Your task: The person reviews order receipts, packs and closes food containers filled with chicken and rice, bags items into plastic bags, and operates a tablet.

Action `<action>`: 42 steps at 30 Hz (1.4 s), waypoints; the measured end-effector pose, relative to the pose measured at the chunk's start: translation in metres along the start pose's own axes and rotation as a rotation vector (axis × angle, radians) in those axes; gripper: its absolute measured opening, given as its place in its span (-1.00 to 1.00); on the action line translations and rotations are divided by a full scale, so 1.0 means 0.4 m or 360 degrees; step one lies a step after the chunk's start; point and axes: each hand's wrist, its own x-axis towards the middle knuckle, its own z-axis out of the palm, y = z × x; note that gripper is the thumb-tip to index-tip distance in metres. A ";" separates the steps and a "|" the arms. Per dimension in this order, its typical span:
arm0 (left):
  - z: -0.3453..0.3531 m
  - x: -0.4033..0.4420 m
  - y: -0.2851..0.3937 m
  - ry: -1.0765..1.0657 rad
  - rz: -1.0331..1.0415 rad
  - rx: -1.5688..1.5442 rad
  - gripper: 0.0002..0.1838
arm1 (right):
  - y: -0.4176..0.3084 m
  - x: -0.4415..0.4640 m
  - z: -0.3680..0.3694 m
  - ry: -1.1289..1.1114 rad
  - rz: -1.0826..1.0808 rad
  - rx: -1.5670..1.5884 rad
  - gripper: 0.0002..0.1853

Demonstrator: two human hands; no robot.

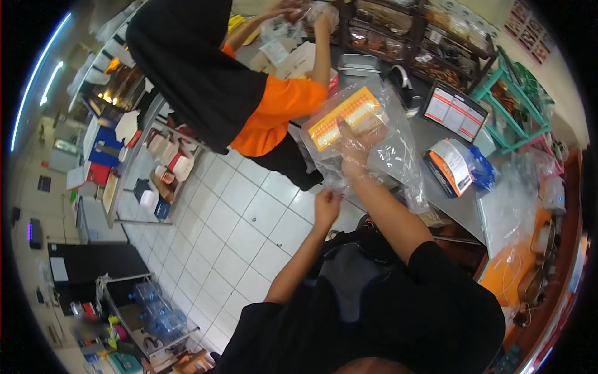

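Observation:
A flat yellow-orange box (346, 118) with a pale patterned front is at the counter's edge, with a large clear plastic bag (402, 149) around it. My right hand (361, 140) grips the box, thumb on its front face, and the bag's film surrounds my wrist. I cannot tell how far the box is inside the bag. Lower and to the left, my left hand (328, 206) is closed, its fingertips pinching the bag's near edge.
A co-worker in an orange top (274, 112) handles clear plastic at the counter's far left. A tablet (456, 112), an orange-and-black box (450, 167), a teal rack (514, 106) and dark crates (380, 34) of packed goods stand around the grey counter.

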 end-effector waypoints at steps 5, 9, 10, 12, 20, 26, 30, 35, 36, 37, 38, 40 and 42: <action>0.273 -0.076 0.272 -0.0960 0.0550 -0.0045 -0.79 | -0.047 0.269 -0.120 -0.0648 -0.0744 -0.1299 0.33; 0.370 -0.122 0.451 -0.1365 0.0934 0.0316 -0.75 | -0.171 0.412 -0.163 -0.1187 -0.0479 -0.2352 0.46; 0.359 -0.123 0.537 -0.1426 0.0982 0.0596 -0.67 | -0.192 0.441 -0.182 -0.1296 -0.0597 -0.2491 0.37; 0.305 -0.096 0.652 -0.0990 0.1202 0.0518 -0.50 | -0.226 0.488 -0.221 -0.1509 -0.0817 -0.2756 0.19; 0.358 0.376 0.643 0.0160 0.1096 0.1037 -0.68 | -0.089 0.496 -0.371 -0.1607 -0.0408 -0.3259 0.07; 0.192 0.280 0.753 -0.0854 0.0673 0.0602 -0.76 | -0.054 0.446 -0.387 -0.1736 -0.0801 -0.2746 -0.01; 0.163 0.256 0.763 -0.1040 0.0221 0.0230 -0.95 | 0.126 0.461 -0.425 -0.1785 -0.0835 -0.2378 -0.42; 0.117 0.289 0.724 -0.0881 0.0204 -0.0063 -0.73 | -0.257 0.382 -0.299 -0.2172 0.0336 -0.1998 -0.75; 0.096 0.295 0.733 -0.0857 0.0177 -0.0057 -0.72 | -0.419 0.381 -0.267 -0.2746 0.0208 -0.2399 -0.76; 0.078 0.299 0.739 -0.0818 0.0147 -0.0064 -0.71 | -0.497 0.379 -0.300 -0.2673 0.0091 -0.1987 -0.75; 0.061 0.301 0.740 -0.0759 0.0161 -0.0037 -0.68 | -0.609 0.391 -0.300 -0.2533 -0.0037 -0.1537 -0.74; 0.028 0.311 0.749 -0.0647 0.0204 0.0036 -0.62 | -0.698 0.478 -0.380 -0.1932 0.0175 -0.1734 -0.63; -0.003 0.318 0.761 -0.0871 0.0239 0.0313 -0.54 | -0.663 0.538 -0.499 -0.1724 -0.0517 -0.2620 -0.46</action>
